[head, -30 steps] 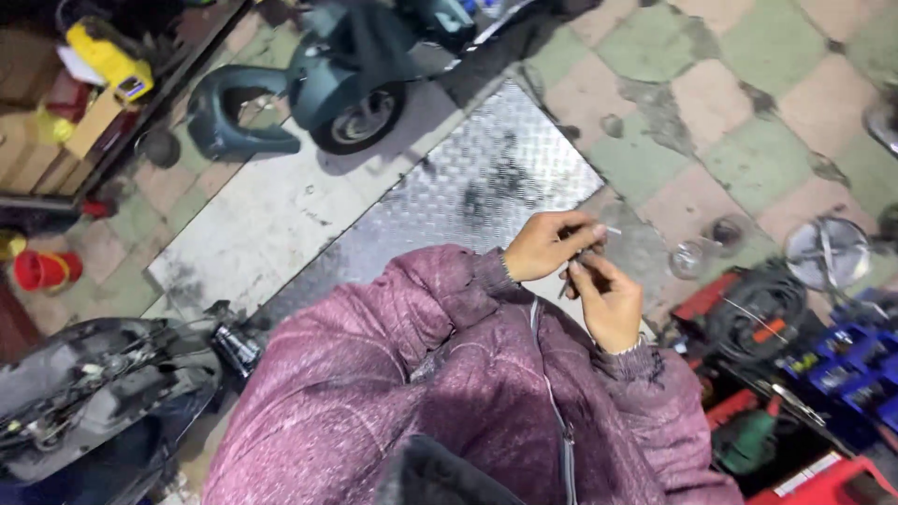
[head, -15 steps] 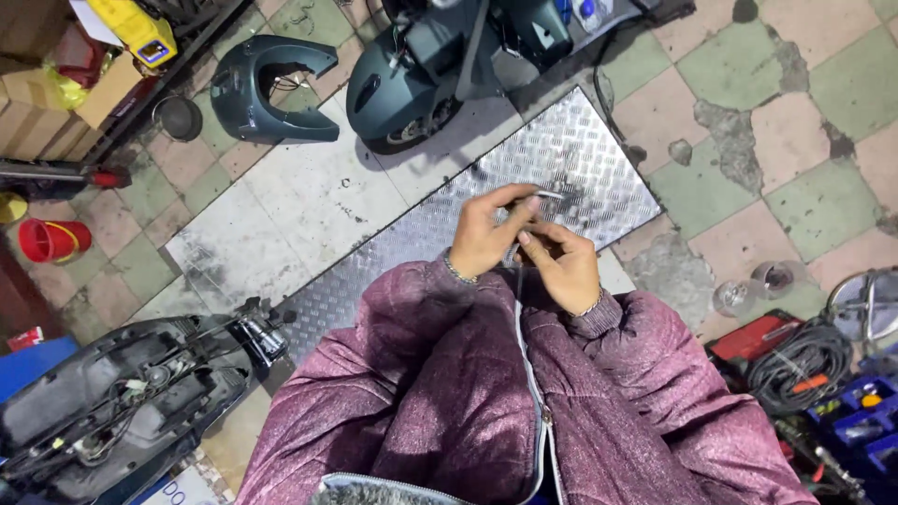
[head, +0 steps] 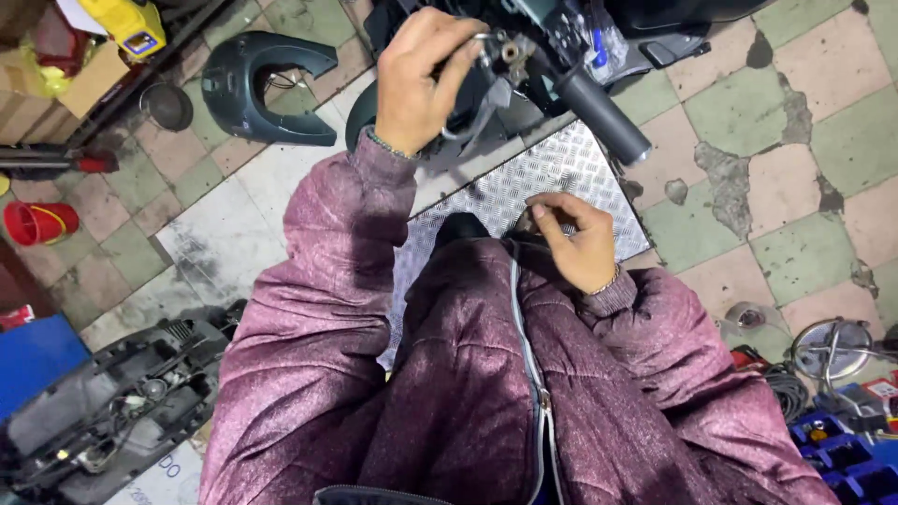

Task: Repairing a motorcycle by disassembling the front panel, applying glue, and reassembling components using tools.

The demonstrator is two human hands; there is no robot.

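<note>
- The person's left hand [head: 416, 79] is reaching up to the scooter handlebar, its fingers curling around a small metal fitting [head: 503, 49] beside the black rubber grip [head: 599, 114].
- The right hand [head: 572, 238] is hovering lower, near the chest and over the diamond-plate metal sheet [head: 552, 178], with thumb and fingers pinching together; whether anything is sitting between them cannot be told.
- Both arms are wearing a purple zipped jacket [head: 468, 374].
- A dark plastic scooter cover [head: 253, 84] is lying on the tiled floor [head: 795, 122] to the upper left.
- A red bucket [head: 37, 223] is standing at the left edge.
- Blue parts bins [head: 842, 444] are sitting at the lower right.
</note>
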